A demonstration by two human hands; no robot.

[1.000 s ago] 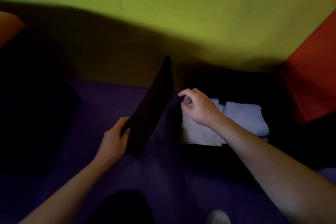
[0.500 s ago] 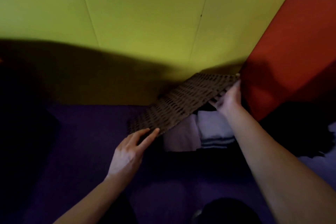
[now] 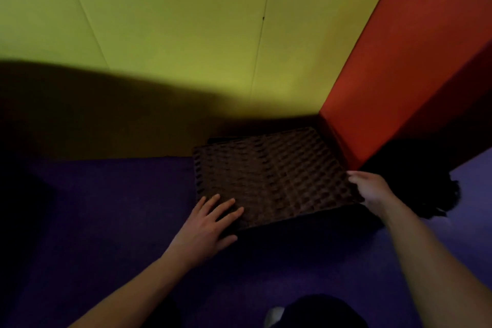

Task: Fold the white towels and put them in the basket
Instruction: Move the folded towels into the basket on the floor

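A dark brown woven lid lies flat over the basket in the corner and hides the white towels inside. My left hand rests on the lid's near left corner with its fingers spread flat. My right hand is at the lid's right edge, fingers along the rim; how they lie there is hard to tell.
The basket sits on a purple floor against a yellow-green wall and a red panel to the right. A dark tasselled cloth lies right of the basket. A dark knee is at the bottom edge.
The lid, held tilted above the basket with the towels showing, has come down flat over it. My left hand now lies on top; my right hand has moved to the right edge.
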